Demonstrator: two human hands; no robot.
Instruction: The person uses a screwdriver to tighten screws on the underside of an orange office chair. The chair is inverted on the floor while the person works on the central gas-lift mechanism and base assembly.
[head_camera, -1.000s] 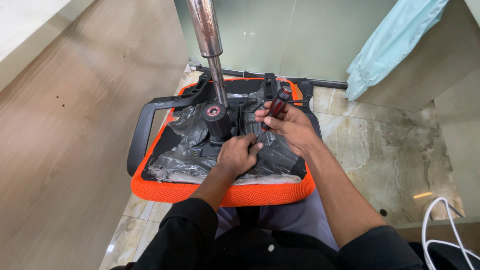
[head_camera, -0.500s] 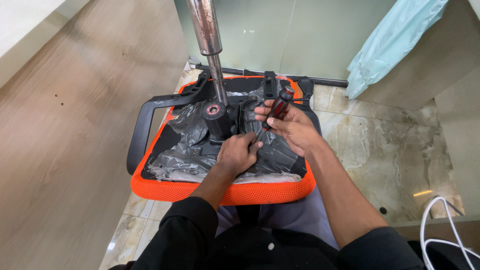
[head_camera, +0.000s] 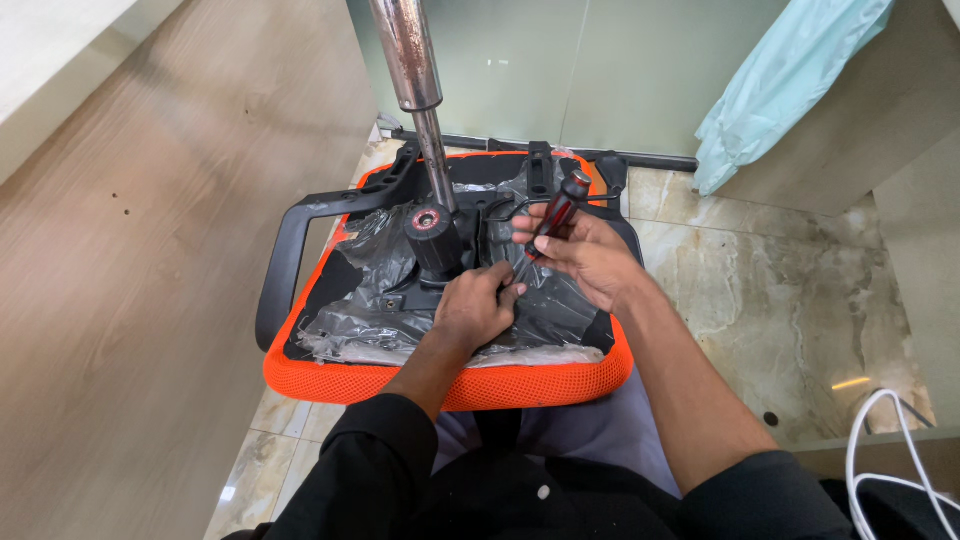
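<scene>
The upturned orange chair seat (head_camera: 450, 385) rests across your lap, its underside wrapped in crinkled grey plastic film (head_camera: 380, 300), with the chrome gas-lift column (head_camera: 412, 70) rising from the black hub (head_camera: 432, 235) at its middle. Your right hand (head_camera: 585, 255) is closed around a screwdriver (head_camera: 558, 212) with a dark red handle, just right of the hub. Your left hand (head_camera: 478, 305) is curled on the film below the hub. A black armrest (head_camera: 285, 255) juts left toward the wooden panel (head_camera: 150, 250); marble floor (head_camera: 780, 290) lies open on the right.
</scene>
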